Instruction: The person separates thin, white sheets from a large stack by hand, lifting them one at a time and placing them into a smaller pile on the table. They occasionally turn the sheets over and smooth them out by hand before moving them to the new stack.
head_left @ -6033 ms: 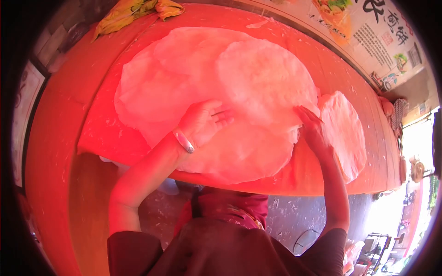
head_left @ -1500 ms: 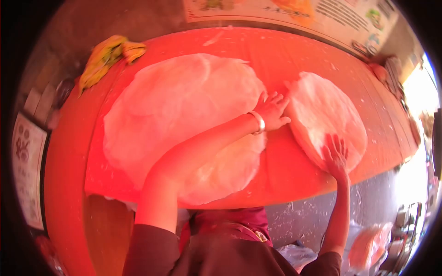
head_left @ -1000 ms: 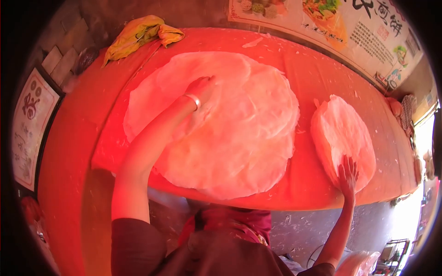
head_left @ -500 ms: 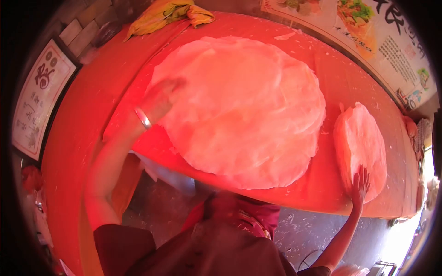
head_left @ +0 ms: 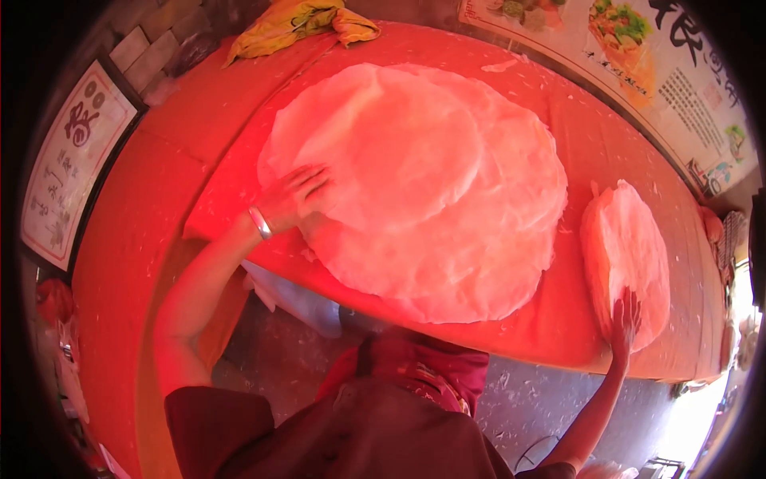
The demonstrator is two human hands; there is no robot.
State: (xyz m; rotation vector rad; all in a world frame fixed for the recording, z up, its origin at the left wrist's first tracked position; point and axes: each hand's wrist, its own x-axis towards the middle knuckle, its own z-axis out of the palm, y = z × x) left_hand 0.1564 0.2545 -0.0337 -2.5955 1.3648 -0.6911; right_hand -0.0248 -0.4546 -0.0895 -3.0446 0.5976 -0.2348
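A wide pile of thin, round flatbread-like sheets (head_left: 471, 271) lies across the middle of the table, tinted pink by the light. On its upper left part rests a smaller round sheet (head_left: 391, 144) with a clear curved edge. My left hand (head_left: 299, 195), wearing a silver bracelet (head_left: 260, 223), is at the left edge of that sheet with fingers apart, palm down; whether it pinches the edge is not visible. To the right is a folded stack of similar sheets (head_left: 626, 239). My right hand (head_left: 625, 323) lies flat on the stack's near end, fingers stretched out.
The red-covered table (head_left: 152, 239) curves round in front and to the left. A yellow cloth (head_left: 287, 32) lies at its far edge. A framed sign (head_left: 76, 168) stands at left, and a food poster (head_left: 630, 72) lines the back. Small scraps dot the tabletop.
My left hand has moved slightly right and down, and its fingers look more spread. The smaller top sheet now shows a clear round outline. My right hand has stayed on the folded stack.
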